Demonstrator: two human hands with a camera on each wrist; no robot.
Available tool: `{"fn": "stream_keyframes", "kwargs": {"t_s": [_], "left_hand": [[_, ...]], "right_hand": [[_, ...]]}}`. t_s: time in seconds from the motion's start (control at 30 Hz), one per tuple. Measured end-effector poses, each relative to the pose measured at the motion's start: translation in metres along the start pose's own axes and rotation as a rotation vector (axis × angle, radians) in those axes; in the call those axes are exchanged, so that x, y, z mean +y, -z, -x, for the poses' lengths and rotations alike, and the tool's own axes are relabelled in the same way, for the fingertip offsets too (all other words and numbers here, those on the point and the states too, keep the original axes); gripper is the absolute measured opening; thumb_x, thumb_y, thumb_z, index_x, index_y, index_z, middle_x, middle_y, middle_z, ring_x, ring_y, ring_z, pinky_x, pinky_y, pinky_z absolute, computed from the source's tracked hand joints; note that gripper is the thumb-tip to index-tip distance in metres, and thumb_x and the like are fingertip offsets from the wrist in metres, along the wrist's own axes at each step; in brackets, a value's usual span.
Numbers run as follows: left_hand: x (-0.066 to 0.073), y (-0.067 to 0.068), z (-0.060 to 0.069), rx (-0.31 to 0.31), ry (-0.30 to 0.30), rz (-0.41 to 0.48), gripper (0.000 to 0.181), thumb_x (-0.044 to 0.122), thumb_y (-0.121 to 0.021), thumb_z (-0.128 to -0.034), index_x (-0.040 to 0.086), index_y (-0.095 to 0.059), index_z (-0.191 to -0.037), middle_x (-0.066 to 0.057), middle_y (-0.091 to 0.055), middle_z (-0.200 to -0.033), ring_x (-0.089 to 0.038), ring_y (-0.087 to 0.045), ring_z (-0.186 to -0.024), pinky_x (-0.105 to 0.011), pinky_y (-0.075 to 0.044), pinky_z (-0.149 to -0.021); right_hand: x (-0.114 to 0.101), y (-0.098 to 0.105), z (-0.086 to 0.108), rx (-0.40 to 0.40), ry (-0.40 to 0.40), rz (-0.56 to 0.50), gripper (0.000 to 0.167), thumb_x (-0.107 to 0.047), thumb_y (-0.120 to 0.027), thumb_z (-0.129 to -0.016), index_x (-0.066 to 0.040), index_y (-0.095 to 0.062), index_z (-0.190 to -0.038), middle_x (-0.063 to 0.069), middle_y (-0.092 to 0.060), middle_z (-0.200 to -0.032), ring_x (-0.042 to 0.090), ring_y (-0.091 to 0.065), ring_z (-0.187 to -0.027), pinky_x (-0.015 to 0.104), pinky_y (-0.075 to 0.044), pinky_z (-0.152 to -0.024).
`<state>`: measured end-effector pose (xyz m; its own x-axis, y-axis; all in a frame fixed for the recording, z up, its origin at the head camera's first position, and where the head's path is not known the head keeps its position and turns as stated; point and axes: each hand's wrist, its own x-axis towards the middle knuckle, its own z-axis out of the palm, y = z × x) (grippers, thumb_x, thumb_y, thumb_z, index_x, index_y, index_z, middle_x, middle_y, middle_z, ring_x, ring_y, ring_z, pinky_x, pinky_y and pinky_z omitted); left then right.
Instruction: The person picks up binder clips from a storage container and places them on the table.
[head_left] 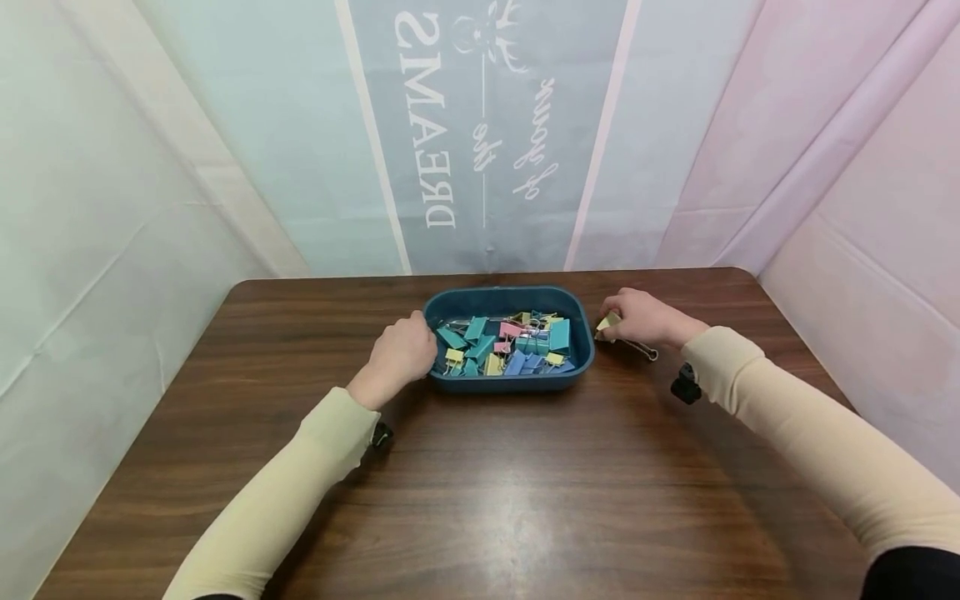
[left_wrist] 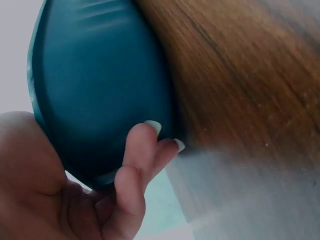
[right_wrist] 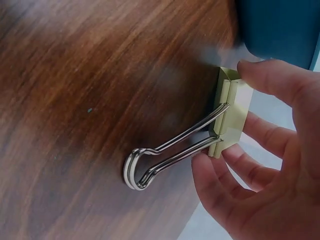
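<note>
A dark teal tray (head_left: 510, 384) full of coloured binder clips stands near the table's back edge. My left hand (head_left: 397, 354) grips its left end; in the left wrist view the fingers of that hand (left_wrist: 120, 185) curl against the tray's outer wall (left_wrist: 100, 75). Just right of the tray, my right hand (head_left: 647, 318) pinches a large yellow binder clip (head_left: 609, 322). The right wrist view shows thumb and fingers of the right hand (right_wrist: 270, 140) on the ends of the clip's yellow body (right_wrist: 234, 110), its silver handles pointing away from the palm.
Teal, blue, pink and yellow clips (head_left: 516, 363) lie jumbled inside the tray. The brown wooden table (head_left: 480, 483) extends toward the body. A printed cloth (head_left: 487, 167) hangs behind the table, with pale cloth at both sides.
</note>
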<state>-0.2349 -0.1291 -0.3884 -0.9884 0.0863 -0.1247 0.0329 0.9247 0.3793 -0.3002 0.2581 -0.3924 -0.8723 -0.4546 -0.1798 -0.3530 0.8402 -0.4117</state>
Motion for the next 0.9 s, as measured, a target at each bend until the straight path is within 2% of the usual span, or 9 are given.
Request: {"fn": "stream_keyframes", "kwargs": {"t_s": [0.13,0.23,0.33,0.43,0.53,0.6,0.77,0.9], "left_hand": [[0.0001,-0.0004,-0.0044,0.049,-0.016,-0.022,0.046,0.02,-0.041,-0.1041,-0.011,-0.042,-0.139,-0.022,-0.064,-0.09,-0.028,-0.062,-0.062,-0.036,-0.051,-0.052],[-0.0005,-0.0006,-0.0067,0.057,-0.038,-0.015,0.054,0.019,-0.04,-0.1051,-0.004,-0.029,-0.152,-0.019,-0.064,-0.077,-0.024,-0.055,-0.051,-0.033,-0.045,-0.046],[-0.0022,-0.0004,-0.007,0.043,-0.06,0.014,0.059,0.019,-0.04,-0.1055,0.003,-0.019,-0.158,-0.012,-0.058,-0.058,-0.021,-0.046,-0.04,-0.03,-0.038,-0.04],[-0.0047,0.0004,-0.0054,0.019,-0.067,0.039,0.061,0.022,-0.041,-0.1056,0.005,-0.017,-0.159,-0.007,-0.056,-0.056,-0.019,-0.049,-0.04,-0.03,-0.039,-0.041],[-0.0068,0.0016,-0.0027,-0.035,-0.051,0.051,0.066,0.028,-0.043,-0.1045,0.007,-0.014,-0.16,-0.006,-0.059,-0.059,-0.02,-0.056,-0.045,-0.031,-0.043,-0.044],[-0.0064,0.0025,-0.001,-0.063,-0.049,0.038,0.07,0.03,-0.044,-0.1033,0.005,-0.011,-0.16,-0.007,-0.059,-0.06,-0.021,-0.055,-0.045,-0.031,-0.042,-0.044],[-0.0014,0.0035,-0.0001,-0.06,-0.065,-0.001,0.071,0.024,-0.045,-0.1015,0.001,-0.01,-0.159,-0.007,-0.053,-0.057,-0.02,-0.045,-0.041,-0.029,-0.035,-0.041],[0.0001,0.0033,-0.0011,-0.062,-0.056,-0.027,0.07,0.021,-0.043,-0.1025,0.001,-0.007,-0.159,-0.007,-0.054,-0.056,-0.02,-0.046,-0.041,-0.029,-0.034,-0.04]], "right_hand": [[-0.0014,0.0006,-0.0004,0.016,-0.006,0.024,0.026,-0.019,-0.07,-0.089,-0.006,-0.07,-0.112,0.018,-0.058,-0.113,0.029,-0.054,-0.092,0.046,-0.048,-0.078],[-0.002,0.0012,0.0006,0.014,-0.01,0.03,0.027,-0.019,-0.071,-0.089,-0.005,-0.07,-0.113,0.019,-0.058,-0.113,0.029,-0.054,-0.092,0.046,-0.048,-0.078],[-0.0017,0.0009,0.002,0.014,-0.015,0.029,0.028,-0.019,-0.071,-0.089,-0.005,-0.07,-0.113,0.019,-0.057,-0.113,0.029,-0.054,-0.091,0.046,-0.048,-0.077],[-0.0007,-0.0002,0.0029,0.015,-0.022,0.022,0.028,-0.019,-0.071,-0.089,-0.005,-0.07,-0.113,0.019,-0.057,-0.115,0.029,-0.054,-0.091,0.045,-0.047,-0.077],[-0.0001,-0.0012,0.0027,0.014,-0.023,0.018,0.028,-0.019,-0.07,-0.09,-0.005,-0.07,-0.114,0.02,-0.056,-0.116,0.03,-0.054,-0.092,0.045,-0.048,-0.077],[-0.0001,-0.0012,0.0026,0.017,-0.022,0.02,0.028,-0.019,-0.07,-0.09,-0.005,-0.069,-0.114,0.02,-0.057,-0.116,0.03,-0.054,-0.092,0.045,-0.048,-0.077],[-0.0013,0.0002,0.001,0.032,-0.02,0.042,0.03,-0.019,-0.07,-0.09,-0.004,-0.068,-0.116,0.02,-0.058,-0.116,0.031,-0.054,-0.093,0.047,-0.048,-0.079],[-0.0068,0.0032,-0.0026,0.039,0.0,0.076,0.038,-0.021,-0.068,-0.091,-0.002,-0.065,-0.124,0.021,-0.056,-0.122,0.033,-0.055,-0.103,0.052,-0.048,-0.086]]}}
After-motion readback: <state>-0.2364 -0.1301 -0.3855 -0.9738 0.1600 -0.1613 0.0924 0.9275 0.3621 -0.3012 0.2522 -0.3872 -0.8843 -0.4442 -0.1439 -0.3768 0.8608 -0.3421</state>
